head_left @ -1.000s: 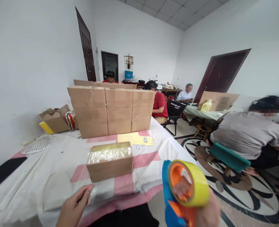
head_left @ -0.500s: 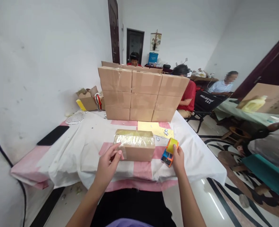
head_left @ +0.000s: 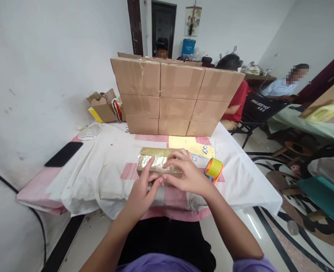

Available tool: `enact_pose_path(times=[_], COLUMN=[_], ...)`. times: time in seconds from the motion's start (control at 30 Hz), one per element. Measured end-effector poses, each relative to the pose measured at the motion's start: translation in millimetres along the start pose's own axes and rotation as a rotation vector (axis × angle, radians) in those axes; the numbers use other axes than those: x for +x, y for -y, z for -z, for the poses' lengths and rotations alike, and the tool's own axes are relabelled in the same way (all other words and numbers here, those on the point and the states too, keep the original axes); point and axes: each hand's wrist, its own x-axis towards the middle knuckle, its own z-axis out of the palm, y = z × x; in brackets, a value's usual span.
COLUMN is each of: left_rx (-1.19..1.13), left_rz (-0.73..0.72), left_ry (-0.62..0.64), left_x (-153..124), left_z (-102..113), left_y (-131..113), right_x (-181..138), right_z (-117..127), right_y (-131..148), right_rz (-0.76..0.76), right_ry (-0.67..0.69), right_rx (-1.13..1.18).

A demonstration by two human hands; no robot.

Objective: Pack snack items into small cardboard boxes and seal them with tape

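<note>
A small cardboard box [head_left: 147, 161] lies in front of me, shiny clear tape across its top. My right hand [head_left: 185, 170] rests over the right part of its top with fingers spread and slightly bent. At the box's front edge is my left hand [head_left: 144, 187], index finger stretched onto the tape and thumb apart from it. The two hands nearly meet and hide much of the box's front. To the right of the box, the tape dispenser [head_left: 214, 168], with a yellow roll, orange edges and a blue part, sits on the cloth, out of my hands.
Stacked cardboard boxes [head_left: 175, 100] form a wall behind the work spot. A yellow sheet [head_left: 181, 142] with small pieces lies before them. On the left are a black phone-like slab [head_left: 63, 154], a white perforated piece [head_left: 90, 132] and an open carton [head_left: 103, 111]. Several people sit nearby.
My right hand has let go of the tape dispenser, leaving it on the table, and has moved left onto the box. My left hand has shifted slightly right along the box's front.
</note>
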Motion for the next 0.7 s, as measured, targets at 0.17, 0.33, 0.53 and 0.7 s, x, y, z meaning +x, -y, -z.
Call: enact_pose_path(times=[0.17, 0.33, 0.53, 0.7], left_rx=[0.095, 0.189, 0.371, 0.54], left_rz=[0.119, 0.057, -0.128, -0.16], left_ry=[-0.102, -0.194, -0.158, -0.119], left_x=[2, 5, 18, 28], left_z=[-4, -5, -11, -21], left_y=[1, 8, 10, 19], right_x=[19, 34, 57, 66], right_z=[3, 23, 31, 12], right_y=[-12, -50, -77, -88], right_rz=[-0.022, -0.069, -0.143, -0.169], right_ry=[0.07, -0.009, 0.229, 0.32], right_rx=[-0.044, 0.105, 0.331, -0.012])
